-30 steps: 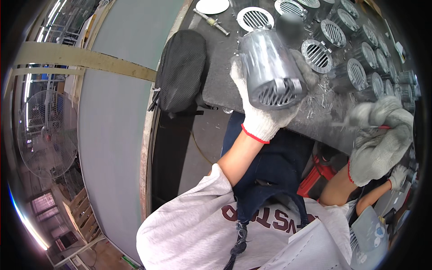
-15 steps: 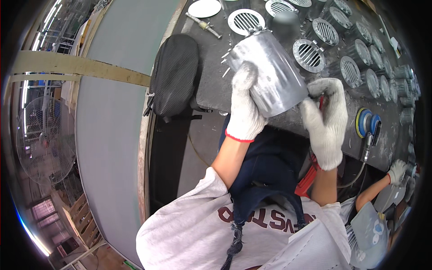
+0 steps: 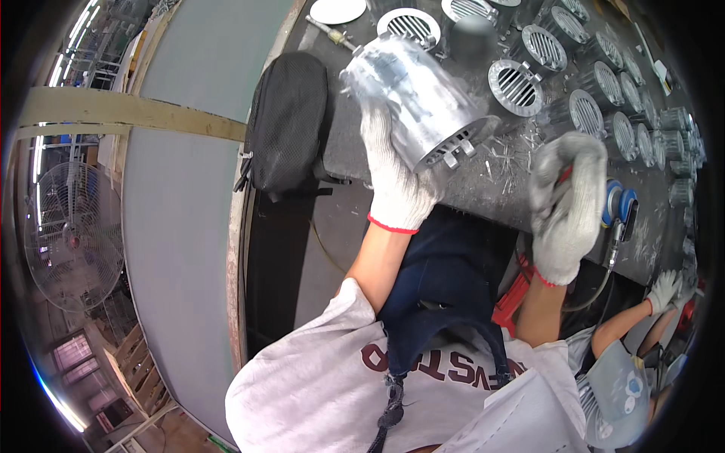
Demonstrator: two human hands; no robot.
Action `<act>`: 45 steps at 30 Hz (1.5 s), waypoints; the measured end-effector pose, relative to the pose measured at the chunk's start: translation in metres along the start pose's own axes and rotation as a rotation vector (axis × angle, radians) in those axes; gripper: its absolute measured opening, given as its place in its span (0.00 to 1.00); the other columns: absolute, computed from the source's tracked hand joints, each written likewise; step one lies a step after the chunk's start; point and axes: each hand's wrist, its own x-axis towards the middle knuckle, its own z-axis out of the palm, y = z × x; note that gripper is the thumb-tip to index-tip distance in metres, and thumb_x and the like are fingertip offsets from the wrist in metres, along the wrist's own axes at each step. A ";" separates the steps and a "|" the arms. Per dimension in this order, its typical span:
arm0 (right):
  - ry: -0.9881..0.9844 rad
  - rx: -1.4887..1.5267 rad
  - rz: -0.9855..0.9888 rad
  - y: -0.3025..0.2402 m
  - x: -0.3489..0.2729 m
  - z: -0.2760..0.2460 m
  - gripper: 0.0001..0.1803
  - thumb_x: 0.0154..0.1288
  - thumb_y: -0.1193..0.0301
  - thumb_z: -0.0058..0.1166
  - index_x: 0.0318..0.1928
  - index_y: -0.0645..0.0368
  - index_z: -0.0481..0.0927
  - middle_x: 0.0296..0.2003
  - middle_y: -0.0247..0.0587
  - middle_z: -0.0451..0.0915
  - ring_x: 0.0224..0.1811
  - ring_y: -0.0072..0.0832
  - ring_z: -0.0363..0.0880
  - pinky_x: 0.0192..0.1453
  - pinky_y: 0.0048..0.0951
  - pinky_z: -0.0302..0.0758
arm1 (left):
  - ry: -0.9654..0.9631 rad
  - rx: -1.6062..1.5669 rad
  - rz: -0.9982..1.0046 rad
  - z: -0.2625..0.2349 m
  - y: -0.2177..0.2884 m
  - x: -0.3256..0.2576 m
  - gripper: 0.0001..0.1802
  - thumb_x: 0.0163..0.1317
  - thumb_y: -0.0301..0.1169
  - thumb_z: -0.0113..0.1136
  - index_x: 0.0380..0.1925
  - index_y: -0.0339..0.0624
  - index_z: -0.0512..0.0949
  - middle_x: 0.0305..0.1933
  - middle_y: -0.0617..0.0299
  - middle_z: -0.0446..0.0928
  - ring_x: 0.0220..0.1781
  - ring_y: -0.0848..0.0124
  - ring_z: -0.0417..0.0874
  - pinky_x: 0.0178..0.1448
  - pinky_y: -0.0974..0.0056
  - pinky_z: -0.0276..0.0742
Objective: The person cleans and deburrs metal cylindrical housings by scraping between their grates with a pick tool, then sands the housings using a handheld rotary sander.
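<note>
A shiny metal cylinder (image 3: 411,94) is tilted above the dark worktable (image 3: 483,198), its slotted, hinged end turned toward the lower right. Wrapped round its lower left side is my left hand (image 3: 396,181), in a white knit glove. My right hand (image 3: 568,211), gloved the same way, is apart from the cylinder on its right. Its fingers are curled, and a bit of red shows between them; the rest of that item is hidden. Metal shavings (image 3: 500,162) lie on the table between the cylinder and my right hand.
Many slotted-end metal cylinders (image 3: 516,87) stand across the far right. A blue disc sander (image 3: 621,202) with a hose lies right of my right hand. A black mesh bag (image 3: 288,124) and a white disc (image 3: 337,9) are leftward. A co-worker's gloved hand (image 3: 663,291) is at far right.
The cylinder has moved left and been turned, so its slotted end now faces the lower right instead of the top. My right hand has drawn away to the right. Shavings now lie on the table.
</note>
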 end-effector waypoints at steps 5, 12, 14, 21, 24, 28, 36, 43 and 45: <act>-0.021 -0.342 -0.391 -0.025 0.012 0.014 0.09 0.74 0.73 0.57 0.48 0.64 0.80 0.38 0.41 0.83 0.39 0.23 0.81 0.42 0.20 0.76 | -0.051 -0.106 -0.020 -0.002 0.005 -0.008 0.38 0.69 0.60 0.58 0.72 0.52 0.67 0.65 0.59 0.76 0.66 0.57 0.79 0.68 0.39 0.77; 0.020 -0.471 -0.443 -0.054 -0.001 -0.006 0.13 0.69 0.78 0.61 0.52 0.70 0.81 0.39 0.53 0.87 0.33 0.26 0.86 0.32 0.19 0.81 | -0.146 -0.285 -0.263 -0.020 0.009 0.001 0.43 0.65 0.73 0.50 0.71 0.59 0.70 0.64 0.58 0.78 0.64 0.58 0.79 0.59 0.42 0.80; -0.196 -0.382 -0.574 -0.048 0.007 0.005 0.15 0.74 0.73 0.59 0.54 0.71 0.78 0.38 0.55 0.87 0.30 0.29 0.88 0.26 0.21 0.84 | -0.385 -0.477 -0.425 -0.032 0.008 0.002 0.44 0.63 0.75 0.51 0.66 0.53 0.75 0.60 0.59 0.80 0.60 0.61 0.81 0.56 0.45 0.82; -0.330 -0.497 -0.524 -0.032 0.018 0.031 0.11 0.76 0.73 0.55 0.51 0.70 0.78 0.45 0.51 0.82 0.41 0.30 0.85 0.46 0.26 0.83 | 0.048 -0.069 -0.303 -0.018 0.005 -0.005 0.45 0.63 0.73 0.53 0.59 0.43 0.77 0.51 0.58 0.84 0.49 0.62 0.86 0.51 0.44 0.86; -0.409 -0.503 -0.515 -0.027 0.023 0.035 0.09 0.74 0.79 0.54 0.50 0.71 0.78 0.45 0.51 0.83 0.42 0.31 0.87 0.47 0.27 0.85 | -0.027 -0.227 -0.329 -0.012 0.003 -0.005 0.43 0.64 0.72 0.54 0.58 0.45 0.77 0.49 0.59 0.84 0.41 0.62 0.88 0.38 0.50 0.89; -0.480 -0.589 -0.512 -0.022 0.026 0.036 0.08 0.73 0.83 0.53 0.50 0.70 0.78 0.44 0.49 0.84 0.43 0.29 0.88 0.47 0.27 0.87 | 0.237 -0.087 -0.235 0.011 0.003 -0.012 0.41 0.66 0.72 0.52 0.58 0.46 0.79 0.50 0.61 0.85 0.44 0.63 0.87 0.40 0.56 0.87; -0.478 -0.598 -0.367 -0.026 0.019 0.046 0.09 0.70 0.85 0.57 0.49 0.69 0.79 0.43 0.46 0.85 0.43 0.26 0.87 0.45 0.24 0.84 | 0.071 -0.057 -0.257 -0.006 -0.004 -0.010 0.42 0.68 0.68 0.54 0.72 0.53 0.68 0.66 0.56 0.75 0.63 0.59 0.80 0.63 0.49 0.82; -0.595 -0.913 -0.663 -0.015 0.005 0.039 0.14 0.56 0.81 0.71 0.44 0.59 0.86 0.40 0.44 0.86 0.40 0.34 0.87 0.43 0.30 0.82 | 0.098 -0.042 -0.078 -0.019 -0.010 -0.007 0.35 0.73 0.60 0.52 0.70 0.50 0.69 0.65 0.58 0.75 0.62 0.61 0.80 0.64 0.54 0.82; -0.799 -1.074 -0.631 -0.008 -0.007 0.034 0.16 0.52 0.81 0.73 0.43 0.58 0.86 0.43 0.44 0.87 0.41 0.36 0.88 0.43 0.34 0.83 | 0.180 -0.025 -0.053 -0.022 -0.006 0.001 0.38 0.76 0.62 0.44 0.71 0.44 0.67 0.64 0.50 0.77 0.57 0.54 0.85 0.57 0.47 0.88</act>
